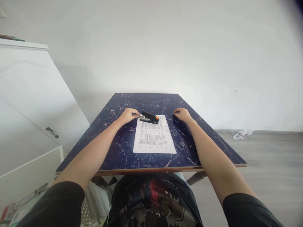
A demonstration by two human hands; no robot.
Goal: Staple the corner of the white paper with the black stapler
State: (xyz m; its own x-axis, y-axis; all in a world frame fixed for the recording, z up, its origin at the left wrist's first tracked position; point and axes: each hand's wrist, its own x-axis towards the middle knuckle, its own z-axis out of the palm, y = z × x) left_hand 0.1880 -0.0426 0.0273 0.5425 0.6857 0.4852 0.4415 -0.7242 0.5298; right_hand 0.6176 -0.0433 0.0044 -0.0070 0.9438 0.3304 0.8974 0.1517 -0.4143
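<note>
A printed sheet of paper (154, 135) lies on the dark blue marbled table (118, 148). A black stapler with an orange tip (150, 117) rests across the sheet's top left corner. My left hand (129, 114) lies beside the stapler's rear end, fingers curled and touching it. My right hand (182, 114) rests on the table right of the sheet's top edge, fingers curled down, nothing visible in them.
A white cabinet with a dark handle (52, 131) stands at the left. A white perforated panel (30, 176) leans below it. A clear plastic bottle (241, 134) lies on the grey floor at the right. A white wall rises behind the table.
</note>
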